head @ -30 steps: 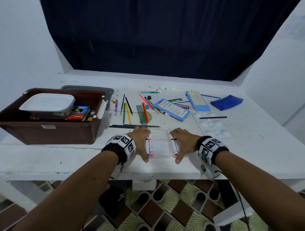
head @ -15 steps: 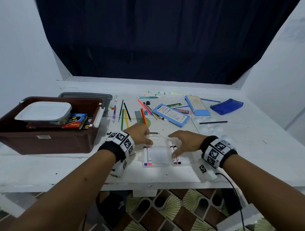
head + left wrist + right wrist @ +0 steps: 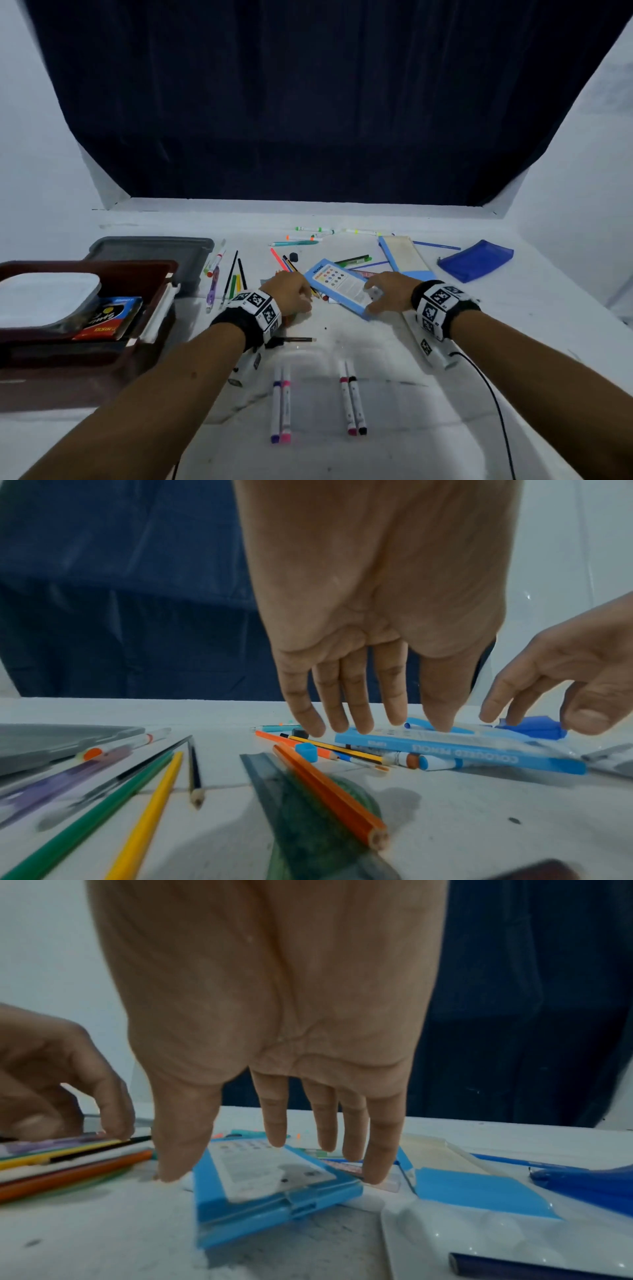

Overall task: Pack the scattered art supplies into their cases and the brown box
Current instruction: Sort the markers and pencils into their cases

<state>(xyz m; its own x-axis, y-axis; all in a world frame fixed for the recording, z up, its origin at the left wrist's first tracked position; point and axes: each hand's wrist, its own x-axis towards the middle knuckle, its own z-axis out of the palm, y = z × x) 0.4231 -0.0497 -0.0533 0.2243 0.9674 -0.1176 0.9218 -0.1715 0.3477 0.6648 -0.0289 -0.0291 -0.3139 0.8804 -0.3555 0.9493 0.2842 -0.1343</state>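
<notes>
A blue coloured-pencil case lies closed in the middle of the white table. My right hand hovers over its near right end, fingers straight; in the right wrist view the thumb and fingers straddle the case. My left hand hangs open at the case's left end, its fingertips just above loose pencils and markers. A clear marker case with two pairs of markers lies nearer me. The brown box stands at the left.
The brown box holds a white lidded tub and a crayon pack; a grey lid lies behind it. Loose pencils, an open light-blue case, a blue pouch and a white palette lie around.
Both hands have let go of the clear marker case and moved forward to the blue pencil case. The markers stay in the clear case.
</notes>
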